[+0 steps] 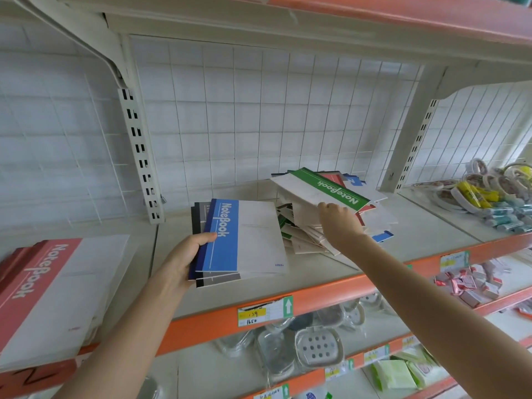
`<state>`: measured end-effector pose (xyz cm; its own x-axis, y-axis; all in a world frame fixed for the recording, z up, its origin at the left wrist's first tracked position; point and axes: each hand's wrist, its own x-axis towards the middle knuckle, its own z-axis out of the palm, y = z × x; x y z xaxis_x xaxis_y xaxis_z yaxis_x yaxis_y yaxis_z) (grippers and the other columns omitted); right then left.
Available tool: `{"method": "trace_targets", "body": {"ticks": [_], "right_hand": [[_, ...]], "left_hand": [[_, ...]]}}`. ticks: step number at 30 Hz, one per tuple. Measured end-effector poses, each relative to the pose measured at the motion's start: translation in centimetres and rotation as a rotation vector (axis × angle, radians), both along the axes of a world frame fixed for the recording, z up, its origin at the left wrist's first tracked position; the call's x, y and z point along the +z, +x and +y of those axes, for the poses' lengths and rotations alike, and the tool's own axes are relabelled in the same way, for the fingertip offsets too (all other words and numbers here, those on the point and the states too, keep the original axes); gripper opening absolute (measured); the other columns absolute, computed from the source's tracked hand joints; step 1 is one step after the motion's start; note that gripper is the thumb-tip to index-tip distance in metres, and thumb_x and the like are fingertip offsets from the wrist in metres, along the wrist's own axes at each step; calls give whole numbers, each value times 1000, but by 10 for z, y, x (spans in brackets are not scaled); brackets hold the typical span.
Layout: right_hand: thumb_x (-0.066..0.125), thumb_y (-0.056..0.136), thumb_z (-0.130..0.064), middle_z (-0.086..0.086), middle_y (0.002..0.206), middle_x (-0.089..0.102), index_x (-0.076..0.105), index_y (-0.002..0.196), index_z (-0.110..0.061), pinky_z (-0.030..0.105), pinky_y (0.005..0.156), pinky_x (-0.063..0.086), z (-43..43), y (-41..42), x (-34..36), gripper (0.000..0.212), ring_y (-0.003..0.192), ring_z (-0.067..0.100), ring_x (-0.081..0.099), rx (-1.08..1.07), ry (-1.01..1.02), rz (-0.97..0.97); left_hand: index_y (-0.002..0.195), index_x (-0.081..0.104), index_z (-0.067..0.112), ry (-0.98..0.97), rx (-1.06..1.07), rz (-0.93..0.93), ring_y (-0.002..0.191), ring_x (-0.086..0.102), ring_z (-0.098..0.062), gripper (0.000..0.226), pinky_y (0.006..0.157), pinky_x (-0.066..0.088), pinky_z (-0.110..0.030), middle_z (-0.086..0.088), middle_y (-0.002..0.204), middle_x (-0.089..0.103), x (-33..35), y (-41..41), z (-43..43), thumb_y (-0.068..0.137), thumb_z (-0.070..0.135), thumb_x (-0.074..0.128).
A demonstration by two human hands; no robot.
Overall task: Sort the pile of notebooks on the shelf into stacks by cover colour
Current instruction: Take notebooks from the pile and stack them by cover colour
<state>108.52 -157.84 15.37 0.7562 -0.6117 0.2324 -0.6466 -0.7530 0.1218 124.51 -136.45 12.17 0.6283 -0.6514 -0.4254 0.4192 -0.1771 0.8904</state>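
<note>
Red-cover stack [43, 283] lies flat at near left of shelf [417, 223]. Left hand [184, 260] grips a small held stack, thumb on the top blue notebook [224, 237]; grey and black covers beneath. Farther right, right hand [339, 223] pinches the edge of the green notebook [331, 188], tilted atop the unsorted pile [311, 240].

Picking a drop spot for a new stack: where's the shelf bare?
Bare shelf between the red notebooks and the blue notebooks in the left hand; behind those up to the wire grid; between the pile and the tape rolls. Crowded: the pile, where the right hand grips the green notebook.
</note>
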Motion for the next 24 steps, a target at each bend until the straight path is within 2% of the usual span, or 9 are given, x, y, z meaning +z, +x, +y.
{"method": "trace_targets", "body": {"ticks": [2,5,6,9,10,13,15,19,24], "right_hand": [[42,89,6,11,100,57,47,116,-1,28,65,40,-3,-4,4,28,79,23,50,-17,-14,-67],[42,84,12,18,114,61,50,125,-1,30,71,43,-8,-6,6,43,91,32,59,35,39,-263],[44,78,18,20,112,63,53,123,0,28,66,42,-7,-7,6,49,88,34,62,106,12,-363],[48,46,35,19,80,70,68,95,6,20,45,40,-3,-13,0,60,53,33,64,389,-103,-611],[48,43,35,18,77,70,69,89,7,22,43,44,-1,-16,-3,59,51,31,65,461,-129,-639],[34,58,27,21,82,69,67,85,9,19,75,48,0,-25,-13,46,72,29,68,658,-120,-655],[30,71,17,23,84,67,66,82,9,22,83,46,-3,-30,-17,38,84,25,62,716,-123,-663],[36,81,7,24,88,66,64,74,7,24,87,43,-12,-30,-25,30,93,23,52,695,-156,-733],[46,79,15,25,104,65,67,79,5,41,82,53,-8,-21,-28,23,98,35,61,555,-91,-828]], "left_hand": [[93,58,8,-6,-6,4,70,62,-26,17,60,49,-33,-13,83,65,0,-1,-2,94,23,50],[93,58,9,-31,0,29,57,66,-22,23,52,52,-29,-10,74,69,-3,2,-4,96,28,47],[92,58,10,-50,4,38,52,66,-20,25,48,52,-27,-8,67,70,-4,2,-5,97,29,45],[86,57,11,-94,53,75,41,62,-14,28,40,49,-22,-3,52,66,-7,4,-8,99,31,43],[82,56,12,-114,74,103,38,60,-13,28,36,46,-18,-2,49,64,-7,4,-8,99,31,43],[79,55,12,-193,98,202,38,60,-12,30,36,45,-15,-2,48,62,-11,7,-6,99,29,41],[83,57,13,-205,105,202,46,63,-14,31,43,50,-19,-3,55,66,-13,8,-4,99,33,40],[93,61,13,-150,79,128,53,64,-16,32,53,53,-25,-4,64,67,-11,8,0,94,42,46],[93,59,6,-36,-25,49,45,62,-21,24,40,50,-24,-13,66,63,-1,0,1,92,29,53]]}}
